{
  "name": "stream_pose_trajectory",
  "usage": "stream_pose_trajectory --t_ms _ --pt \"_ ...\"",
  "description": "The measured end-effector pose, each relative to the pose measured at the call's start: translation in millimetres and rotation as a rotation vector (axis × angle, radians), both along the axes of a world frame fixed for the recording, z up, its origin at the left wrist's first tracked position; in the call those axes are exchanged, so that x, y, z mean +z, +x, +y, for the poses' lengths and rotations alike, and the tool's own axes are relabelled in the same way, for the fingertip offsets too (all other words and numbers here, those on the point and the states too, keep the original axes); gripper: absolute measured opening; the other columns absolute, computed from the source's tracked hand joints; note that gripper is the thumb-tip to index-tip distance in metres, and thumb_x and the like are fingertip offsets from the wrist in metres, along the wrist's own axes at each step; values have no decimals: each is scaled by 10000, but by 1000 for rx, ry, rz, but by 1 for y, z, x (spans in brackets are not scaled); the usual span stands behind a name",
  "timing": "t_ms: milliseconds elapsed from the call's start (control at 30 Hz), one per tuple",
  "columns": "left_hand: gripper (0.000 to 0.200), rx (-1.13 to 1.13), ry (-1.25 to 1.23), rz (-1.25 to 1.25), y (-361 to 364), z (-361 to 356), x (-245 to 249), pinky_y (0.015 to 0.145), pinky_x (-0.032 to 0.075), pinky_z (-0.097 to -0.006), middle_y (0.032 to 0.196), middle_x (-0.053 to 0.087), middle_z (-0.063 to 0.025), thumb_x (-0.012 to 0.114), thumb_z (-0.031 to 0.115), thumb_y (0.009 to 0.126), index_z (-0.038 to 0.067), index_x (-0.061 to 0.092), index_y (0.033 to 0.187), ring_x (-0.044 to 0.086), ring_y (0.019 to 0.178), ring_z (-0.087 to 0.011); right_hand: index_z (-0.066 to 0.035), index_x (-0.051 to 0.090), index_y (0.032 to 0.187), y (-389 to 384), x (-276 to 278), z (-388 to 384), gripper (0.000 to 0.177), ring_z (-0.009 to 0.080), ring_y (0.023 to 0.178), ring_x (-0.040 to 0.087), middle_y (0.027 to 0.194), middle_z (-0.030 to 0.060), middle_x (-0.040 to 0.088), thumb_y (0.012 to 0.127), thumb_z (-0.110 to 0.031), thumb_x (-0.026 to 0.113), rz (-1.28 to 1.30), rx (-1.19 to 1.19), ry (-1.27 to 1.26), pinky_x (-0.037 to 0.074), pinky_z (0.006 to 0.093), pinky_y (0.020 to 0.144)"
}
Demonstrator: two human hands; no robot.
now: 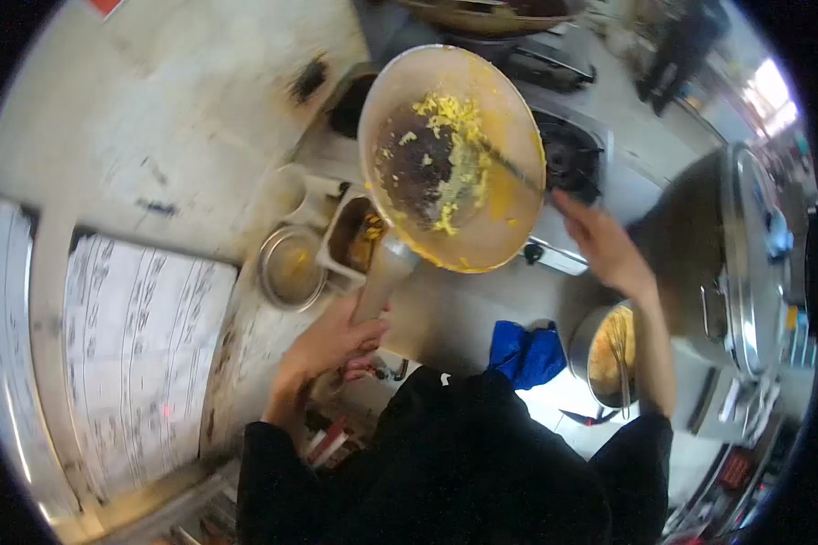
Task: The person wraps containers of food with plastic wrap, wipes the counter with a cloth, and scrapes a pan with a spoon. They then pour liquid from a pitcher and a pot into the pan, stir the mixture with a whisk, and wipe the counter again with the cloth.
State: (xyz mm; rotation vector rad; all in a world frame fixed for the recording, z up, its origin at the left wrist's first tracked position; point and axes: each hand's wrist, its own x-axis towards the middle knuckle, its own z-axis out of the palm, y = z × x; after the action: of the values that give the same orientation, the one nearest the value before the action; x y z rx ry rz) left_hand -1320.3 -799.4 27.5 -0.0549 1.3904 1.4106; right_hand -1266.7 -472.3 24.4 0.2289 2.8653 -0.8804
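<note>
In my left hand (329, 338) is the grey handle of a frying pan (411, 84), with the fingers wrapped round it. The pan is lifted and tilted so that its inside faces me. Yellow scrambled egg (450, 113) and smaller bits stick to its darkened bottom and pale walls. My right hand (602, 243) grips a thin dark-handled spatula (513, 168), whose far end lies in the egg; its blade is hard to make out. Below my right forearm stands a metal pot (583, 350) of yellow, egg-like mixture, with a whisk (620, 350) in it.
Gas burners (568, 150) lie behind the pan. On the left are a round metal bowl (293, 268), a rectangular container (344, 241) and written sheets (145, 345). A blue cloth (527, 352) sits near my body. A large metal pot (691, 245) stands right. Another person (686, 50) is farther back.
</note>
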Motion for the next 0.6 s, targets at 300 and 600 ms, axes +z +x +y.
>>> stream_pose_trajectory --t_ms 300,600 --pt "208 277 -388 141 52 -77 67 332 279 -214 566 355 -6 467 44 794 65 368 976 320 378 -77 -34 434 1155 8 -67 -165 343 374 784 538 858 237 551 823 -110 403 18 381 -431 425 430 687" --pt "208 435 -500 108 56 -109 72 316 264 -219 551 345 9 474 43 766 64 397 959 308 372 -71 -61 469 1129 -38 -111 -196 332 381 698 537 742 247 538 801 -80 426 39 326 -324 413 445 632"
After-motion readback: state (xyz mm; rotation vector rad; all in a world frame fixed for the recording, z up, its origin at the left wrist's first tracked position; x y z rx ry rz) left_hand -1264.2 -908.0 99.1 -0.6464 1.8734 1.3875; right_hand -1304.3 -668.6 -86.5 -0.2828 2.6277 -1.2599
